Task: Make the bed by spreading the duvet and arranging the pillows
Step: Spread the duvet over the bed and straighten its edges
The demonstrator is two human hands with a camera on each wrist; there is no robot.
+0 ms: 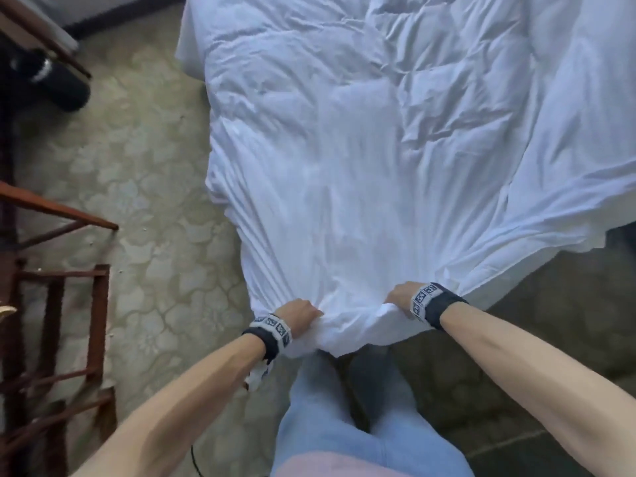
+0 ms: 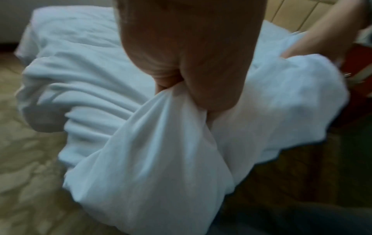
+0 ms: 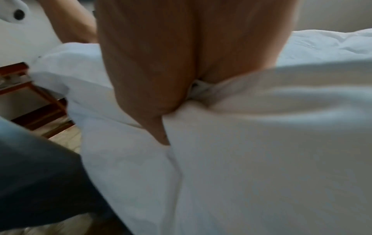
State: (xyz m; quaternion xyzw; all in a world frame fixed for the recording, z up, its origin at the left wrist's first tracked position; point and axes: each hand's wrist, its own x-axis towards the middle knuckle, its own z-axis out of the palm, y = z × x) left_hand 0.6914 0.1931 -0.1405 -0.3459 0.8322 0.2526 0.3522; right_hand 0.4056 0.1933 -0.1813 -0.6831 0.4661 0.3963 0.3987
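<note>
Both fists clenched on duvet hem: left hand, right hand, tensioning it flat over the bed.

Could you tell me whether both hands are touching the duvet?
Touching: the head view shows the left hand and right hand each gripping the duvet's near edge, fabric bunched in both.

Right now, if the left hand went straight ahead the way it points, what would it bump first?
The left hand would likely meet more of the white duvet it already grips; depth beyond is unclear.
</note>
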